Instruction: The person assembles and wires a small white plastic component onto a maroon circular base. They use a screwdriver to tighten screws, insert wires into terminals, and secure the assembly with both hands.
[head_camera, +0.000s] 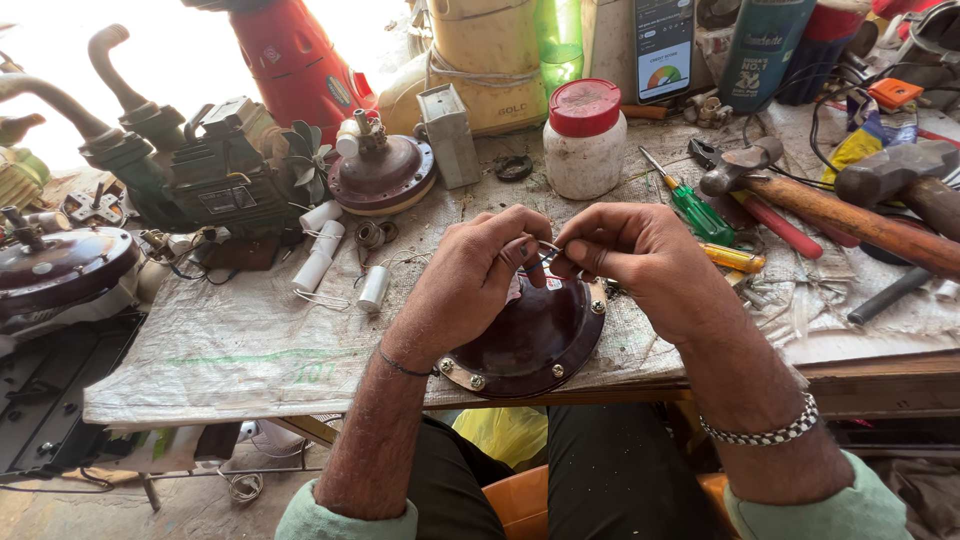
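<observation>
Both hands meet over a dark maroon round motor cover (535, 340) that lies at the near edge of the table (250, 350), its rim dotted with bright bolts and a small red-and-white label showing just under the fingers. The left hand (470, 275) is curled shut, thumb and forefinger pinching a thin wire (549, 245); the right hand (640, 255) is closed the same way on the other end of that wire, the two sets of fingertips almost touching above the cover. The table is spread with a coarse woven sack cloth, grey and creased. Behind the hands stands a squat white plastic jar with a red lid (584, 140), its sides scuffed — and behind that a phone (664, 45) propped upright with a coloured gauge on its screen, a green bottle (558, 40) and a yellowed plastic casing (485, 60) bound with cord. A teal spray can (765, 50) with a printed label leans at the back right. To the right of the hands lie a green-handled screwdriver (695, 205), a yellow-handled tool (732, 258) and two hammers with wooden handles (850, 215), close by the right wrist but not touching it. To the left lie several white cylindrical capacitors (318, 255) with loose leads, a second maroon motor part (383, 175) with a shaft sticking up, and a dark, greasy motor block (210, 175). A red plastic housing (295, 60) rises at the back.
</observation>
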